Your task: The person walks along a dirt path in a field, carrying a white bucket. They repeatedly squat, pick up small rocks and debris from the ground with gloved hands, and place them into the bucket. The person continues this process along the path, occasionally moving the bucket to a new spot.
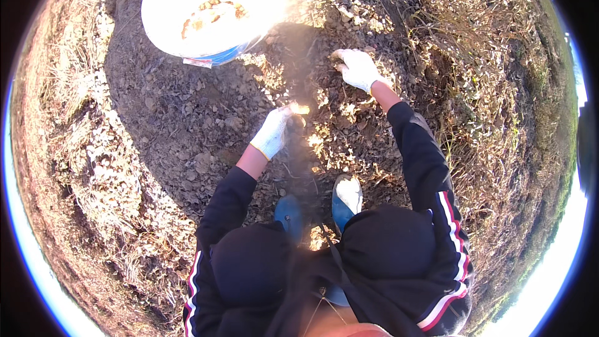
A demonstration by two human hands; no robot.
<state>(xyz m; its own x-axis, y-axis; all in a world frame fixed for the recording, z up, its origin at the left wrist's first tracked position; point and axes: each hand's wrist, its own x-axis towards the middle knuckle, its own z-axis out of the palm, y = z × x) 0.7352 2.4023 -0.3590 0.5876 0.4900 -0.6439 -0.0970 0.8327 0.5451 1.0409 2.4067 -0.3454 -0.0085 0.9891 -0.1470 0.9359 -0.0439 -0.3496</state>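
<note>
My left hand (272,132), in a white knit glove with a yellow-edged cuff, is held over the soil below the bucket. Its fingers are closed around a small, pale yellowish piece (300,110), too glared to name. Further out and to the right, my right hand (358,70) wears a matching white glove. Its fingertips look soiled and reach down to the clods, with a gap between thumb and forefinger; nothing shows in them. A white bucket (156,15) with a blue outside stands at the far left of my hands, holding several orange-brown lumps (212,15).
Loose brown soil (206,118) with clods and dry leaves lies around my hands. Dry grass (493,68) grows along the right. My blue boots (343,209) are planted just below the hands. The bucket casts a wide shadow, and strong sunlight washes out its rim.
</note>
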